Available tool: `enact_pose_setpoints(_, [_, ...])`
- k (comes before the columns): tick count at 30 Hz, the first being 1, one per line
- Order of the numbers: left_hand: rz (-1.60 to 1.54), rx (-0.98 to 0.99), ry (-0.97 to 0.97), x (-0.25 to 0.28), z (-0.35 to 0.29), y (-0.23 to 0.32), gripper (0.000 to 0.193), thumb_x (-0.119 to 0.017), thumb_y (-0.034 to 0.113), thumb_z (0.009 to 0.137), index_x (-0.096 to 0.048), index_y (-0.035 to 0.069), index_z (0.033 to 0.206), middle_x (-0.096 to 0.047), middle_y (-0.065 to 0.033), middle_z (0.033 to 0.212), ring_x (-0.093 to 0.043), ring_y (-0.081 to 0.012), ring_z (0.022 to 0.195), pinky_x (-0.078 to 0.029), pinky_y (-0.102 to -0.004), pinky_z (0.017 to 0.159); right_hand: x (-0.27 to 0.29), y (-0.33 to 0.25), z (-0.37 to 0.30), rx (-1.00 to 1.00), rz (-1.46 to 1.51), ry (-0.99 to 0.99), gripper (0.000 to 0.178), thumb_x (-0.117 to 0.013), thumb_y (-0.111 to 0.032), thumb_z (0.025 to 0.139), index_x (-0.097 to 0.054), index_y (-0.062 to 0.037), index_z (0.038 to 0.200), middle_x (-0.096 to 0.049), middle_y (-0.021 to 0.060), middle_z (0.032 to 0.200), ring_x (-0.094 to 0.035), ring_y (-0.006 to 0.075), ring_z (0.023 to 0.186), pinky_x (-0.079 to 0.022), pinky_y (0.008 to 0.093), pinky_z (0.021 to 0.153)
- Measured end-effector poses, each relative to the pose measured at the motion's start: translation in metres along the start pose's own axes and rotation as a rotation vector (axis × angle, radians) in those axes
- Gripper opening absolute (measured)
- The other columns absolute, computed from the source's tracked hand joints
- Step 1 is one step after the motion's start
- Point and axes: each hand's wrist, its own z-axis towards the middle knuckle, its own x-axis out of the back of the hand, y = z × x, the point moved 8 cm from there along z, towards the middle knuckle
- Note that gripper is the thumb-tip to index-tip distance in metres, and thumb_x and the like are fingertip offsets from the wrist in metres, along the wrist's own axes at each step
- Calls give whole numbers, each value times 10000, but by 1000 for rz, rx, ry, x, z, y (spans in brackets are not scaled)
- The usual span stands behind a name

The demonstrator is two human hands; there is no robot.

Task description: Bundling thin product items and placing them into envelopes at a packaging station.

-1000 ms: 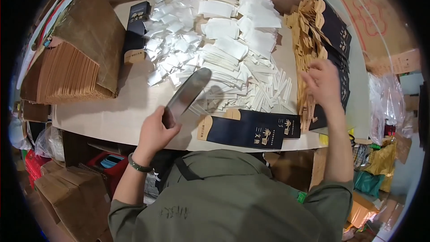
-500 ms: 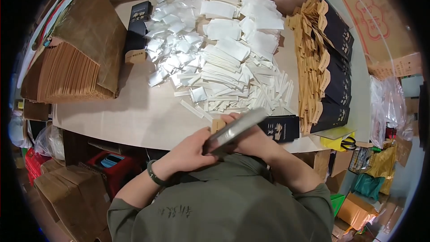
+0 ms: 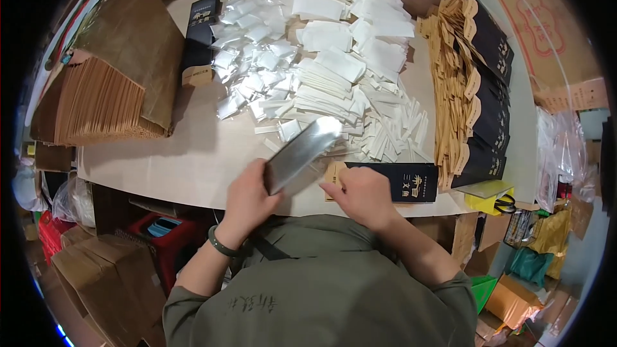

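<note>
My left hand (image 3: pixel 249 196) grips the near end of a long, flat packet with a glossy grey surface (image 3: pixel 299 154), tilted up over the table edge; its far end catches the light. Closed in a loose fist, my right hand (image 3: pixel 367 198) is at the tan end of a black paper sleeve (image 3: pixel 392 172) that lies on the table. Whatever its fingers hold, if anything, is hidden. Beyond my hands spread loose white paper strips (image 3: pixel 392 125), stacked white napkin packets (image 3: pixel 331 67) and a heap of small clear-wrapped white packets (image 3: pixel 254 45).
On the left stands an open cardboard box (image 3: pixel 138 45) of upright brown sleeves. Another black sleeve (image 3: pixel 199 38) lies beside it. Filled black-and-tan sleeves (image 3: pixel 485 106) line the right side, with black-handled scissors (image 3: pixel 505 204) in a yellow holder (image 3: pixel 479 203) nearer me.
My hands have moved apart. The left has moved left with the grey packet, which now points away over the strips. The black sleeve shows more fully under my right hand.
</note>
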Motion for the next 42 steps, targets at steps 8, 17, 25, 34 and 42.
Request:
enact_pose_setpoints(8, [230, -165, -87, 12, -31, -7, 642, -834, 165, 674, -560, 88, 1249, -615, -129, 970, -635, -330, 896, -521, -401, 744, -18, 13, 4, -185, 181, 84, 191, -547, -192, 895, -609, -18, 848, -642, 191, 724, -647, 398, 709, -500, 514, 642])
enact_pose_setpoints(17, [154, -229, -22, 26, -20, -9, 693, -830, 172, 663, -546, 103, 1291, -618, -118, 942, -637, -340, 872, -525, -397, 737, -25, 7, 3, -149, 171, 73, 183, -619, -185, 836, -597, -10, 888, -665, 174, 775, -666, 387, 707, -525, 488, 636])
enact_pose_setpoints(25, [292, -355, -244, 3, -3, 15, 754, -850, 284, 679, -532, 90, 1334, -636, -144, 1057, -635, -339, 947, -522, -415, 796, -28, -10, 9, -65, 375, 155, 167, -631, -209, 795, -619, -48, 751, -646, 175, 730, -657, 372, 703, -520, 469, 636])
enact_pose_setpoints(34, [529, -471, 521, 99, 155, 9, 616, -766, 298, 800, -541, 91, 1334, -460, -230, 1404, -454, -410, 1277, -397, -492, 1059, 37, 143, 3, -362, 136, 204, 259, -731, -251, 821, -624, -33, 912, -633, 157, 873, -624, 342, 839, -494, 427, 745])
enact_pose_setpoints(42, [292, -425, 168, 49, 118, 15, 369, -633, -8, 794, -667, 83, 1150, -596, -159, 1224, -628, -296, 988, -532, -359, 835, 34, 139, -13, -517, 271, 211, 203, -686, -245, 858, -614, -55, 851, -623, 138, 801, -623, 345, 806, -484, 449, 706])
